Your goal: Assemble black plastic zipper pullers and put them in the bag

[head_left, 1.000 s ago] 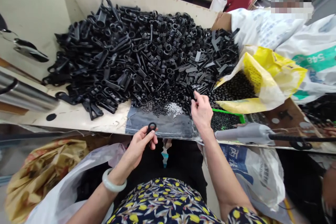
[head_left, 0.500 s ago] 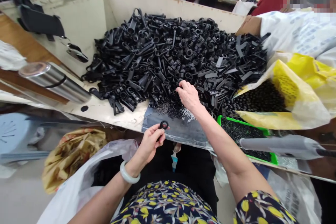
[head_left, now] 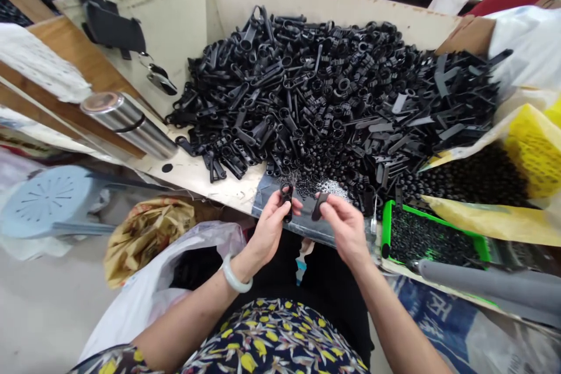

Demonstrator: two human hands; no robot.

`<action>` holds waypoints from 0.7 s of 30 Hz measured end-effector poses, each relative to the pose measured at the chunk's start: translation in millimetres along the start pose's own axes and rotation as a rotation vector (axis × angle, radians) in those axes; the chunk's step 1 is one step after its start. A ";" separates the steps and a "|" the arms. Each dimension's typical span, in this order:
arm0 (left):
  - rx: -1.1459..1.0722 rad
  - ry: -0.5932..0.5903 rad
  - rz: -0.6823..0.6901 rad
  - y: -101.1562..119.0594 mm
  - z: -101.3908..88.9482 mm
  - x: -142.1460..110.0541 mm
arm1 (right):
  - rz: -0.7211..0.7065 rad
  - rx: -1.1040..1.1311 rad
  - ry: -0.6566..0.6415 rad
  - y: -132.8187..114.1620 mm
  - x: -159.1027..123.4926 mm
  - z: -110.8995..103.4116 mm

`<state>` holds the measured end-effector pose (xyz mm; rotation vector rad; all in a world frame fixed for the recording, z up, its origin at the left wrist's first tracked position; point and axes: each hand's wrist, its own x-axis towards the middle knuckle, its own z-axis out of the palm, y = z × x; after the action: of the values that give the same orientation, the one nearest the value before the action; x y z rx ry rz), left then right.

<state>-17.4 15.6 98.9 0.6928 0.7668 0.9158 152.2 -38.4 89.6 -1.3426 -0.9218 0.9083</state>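
Observation:
My left hand [head_left: 272,223] grips a black plastic part with a ring end [head_left: 287,194] near the bench's front edge. Just to its right, my right hand [head_left: 346,225] pinches a flat black plastic piece [head_left: 320,207]; a small gap separates the two parts. Behind both hands lies a big heap of black plastic parts [head_left: 302,87], with ring-ended pieces at left and middle and flat strips [head_left: 394,134] at right. Small silver pins [head_left: 333,189] and tiny dark pieces [head_left: 289,177] are spread on the dark mat [head_left: 263,193] beyond my fingers.
At left stands a steel flask [head_left: 131,125]. A green tray [head_left: 387,228] of small black pieces and a yellow-white sack [head_left: 495,210] of black beads are at right, with a grey powered screwdriver-like tool [head_left: 482,283] in front. A white sack [head_left: 131,304] hangs below left.
My right hand has come back from the heap with a flat black piece, now beside my left hand. My left hand still holds its part, turned more upright. The view has shifted.

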 end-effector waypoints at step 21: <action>-0.131 0.036 -0.134 -22.4 3.3 -20.0 | 0.216 0.119 0.029 4.7 -43.6 40.3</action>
<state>-13.1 -12.4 88.5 0.5053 0.7684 0.8495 98.3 -63.3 84.6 -1.3663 -0.6981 1.0892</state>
